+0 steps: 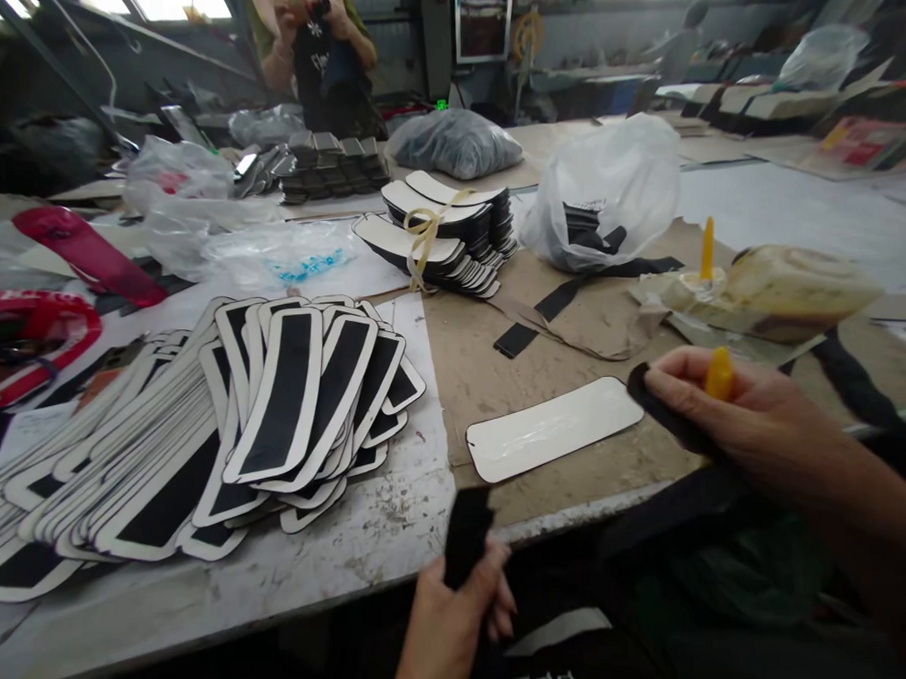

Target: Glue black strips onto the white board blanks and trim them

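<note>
Left hand (454,620) grips black strip (468,534); lower end hidden by fingers.

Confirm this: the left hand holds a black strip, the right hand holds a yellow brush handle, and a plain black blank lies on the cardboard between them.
Not quite. The head view shows the blank on the cardboard is white, not black. The rest stands: the left hand holds a black strip, and the right hand holds a yellow brush handle.
</note>
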`<control>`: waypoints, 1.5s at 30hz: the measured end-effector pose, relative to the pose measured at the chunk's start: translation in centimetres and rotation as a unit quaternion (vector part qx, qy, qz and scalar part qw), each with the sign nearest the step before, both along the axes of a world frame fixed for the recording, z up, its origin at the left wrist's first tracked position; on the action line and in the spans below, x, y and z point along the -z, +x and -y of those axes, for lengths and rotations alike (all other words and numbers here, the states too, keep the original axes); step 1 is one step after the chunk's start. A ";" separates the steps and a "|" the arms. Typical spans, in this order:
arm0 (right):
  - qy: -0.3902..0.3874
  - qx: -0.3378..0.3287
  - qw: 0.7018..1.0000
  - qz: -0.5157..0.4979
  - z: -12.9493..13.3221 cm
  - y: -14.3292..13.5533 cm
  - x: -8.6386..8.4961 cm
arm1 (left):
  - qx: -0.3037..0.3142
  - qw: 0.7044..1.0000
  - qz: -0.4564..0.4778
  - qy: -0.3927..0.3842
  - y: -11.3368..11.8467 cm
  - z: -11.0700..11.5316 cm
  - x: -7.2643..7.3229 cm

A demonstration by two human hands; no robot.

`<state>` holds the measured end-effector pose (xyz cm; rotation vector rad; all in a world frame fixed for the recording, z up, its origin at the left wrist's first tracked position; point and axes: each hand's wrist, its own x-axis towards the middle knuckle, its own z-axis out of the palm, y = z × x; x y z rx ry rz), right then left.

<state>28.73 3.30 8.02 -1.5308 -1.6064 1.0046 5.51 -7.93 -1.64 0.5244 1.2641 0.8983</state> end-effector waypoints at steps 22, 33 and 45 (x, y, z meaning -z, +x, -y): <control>-0.003 -0.433 0.803 0.410 -7.1 -10.9 5.8 | 0.029 0.997 -0.066 -0.030 -2.7 -9.2 0.4; 0.024 -0.437 0.811 0.389 -6.9 -10.9 6.9 | 0.021 0.991 -0.126 -0.039 -1.7 -9.5 0.8; -0.086 -0.355 0.839 0.403 -4.7 -0.8 3.9 | -0.014 0.982 -0.186 -0.009 -3.1 -7.5 0.4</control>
